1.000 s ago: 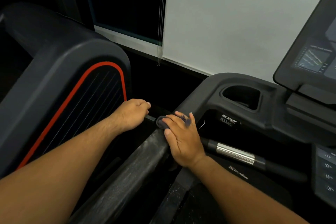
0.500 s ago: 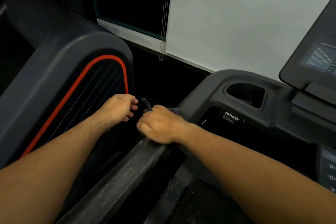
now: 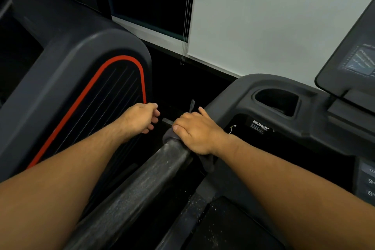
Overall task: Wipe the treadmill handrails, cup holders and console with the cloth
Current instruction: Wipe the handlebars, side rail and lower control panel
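My right hand (image 3: 196, 130) grips the dark grey cloth (image 3: 169, 137), which is wrapped over the top end of the dusty left handrail (image 3: 142, 178). Part of the cloth hangs below my wrist and a corner sticks up beyond my fingers. My left hand (image 3: 140, 117) hovers just left of the rail with loosely curled fingers, holding nothing and not touching the cloth. The left cup holder (image 3: 276, 101) is a dark recess in the console housing to the right. The console screen (image 3: 353, 63) rises at the far right edge.
A neighbouring machine with a red-trimmed black side panel (image 3: 81, 71) stands close on the left, across a narrow dark gap. A number keypad (image 3: 368, 182) shows at the right edge. A pale window blind (image 3: 263, 16) and its cords (image 3: 185, 26) hang behind.
My right hand has turned from lying flat along the rail to gripping across it with the cloth beneath. My left hand has loosened and drawn slightly away from the cloth.
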Tool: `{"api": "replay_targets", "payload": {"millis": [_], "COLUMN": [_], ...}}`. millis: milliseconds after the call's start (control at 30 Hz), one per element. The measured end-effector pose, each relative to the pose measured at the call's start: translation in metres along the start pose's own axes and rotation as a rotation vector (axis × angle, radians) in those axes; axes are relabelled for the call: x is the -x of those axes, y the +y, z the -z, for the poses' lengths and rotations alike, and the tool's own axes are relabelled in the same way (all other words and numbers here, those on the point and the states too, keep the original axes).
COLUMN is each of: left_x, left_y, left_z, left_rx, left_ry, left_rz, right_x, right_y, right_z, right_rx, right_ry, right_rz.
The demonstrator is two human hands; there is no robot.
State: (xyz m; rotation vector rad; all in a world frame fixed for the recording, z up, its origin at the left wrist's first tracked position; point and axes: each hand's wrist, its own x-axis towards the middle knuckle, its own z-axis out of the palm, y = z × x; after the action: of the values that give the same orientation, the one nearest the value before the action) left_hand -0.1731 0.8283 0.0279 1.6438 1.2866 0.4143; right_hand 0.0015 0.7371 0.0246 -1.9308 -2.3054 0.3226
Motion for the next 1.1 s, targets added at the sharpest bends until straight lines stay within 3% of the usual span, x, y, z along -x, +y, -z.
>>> {"api": "replay_targets", "payload": {"millis": [100, 367, 467, 767, 1100], "left_x": [0.004, 0.006, 0.002, 0.005, 0.015], "left_y": [-0.005, -0.008, -0.007, -0.003, 0.001], "left_z": [0.001, 0.009, 0.011, 0.024, 0.025], "left_rx": [0.02, 0.018, 0.012, 0.0, 0.005], "left_ry": [0.01, -0.022, -0.025, -0.028, -0.074], "left_rz": [0.001, 0.034, 0.038, 0.0, -0.021], "right_x": [-0.002, 0.034, 0.033, 0.003, 0.03], "right_y": [-0.015, -0.072, -0.065, -0.027, -0.111], "right_z": [0.0, -0.033, -0.032, -0.008, -0.037], "right_rx": [0.024, -0.052, -0.098, -0.162, -0.193], "right_ry": [-0.042, 0.212, 0.171, 0.144, 0.108], "right_rz": [0.04, 0.345, 0.406, 0.113, 0.373]}}
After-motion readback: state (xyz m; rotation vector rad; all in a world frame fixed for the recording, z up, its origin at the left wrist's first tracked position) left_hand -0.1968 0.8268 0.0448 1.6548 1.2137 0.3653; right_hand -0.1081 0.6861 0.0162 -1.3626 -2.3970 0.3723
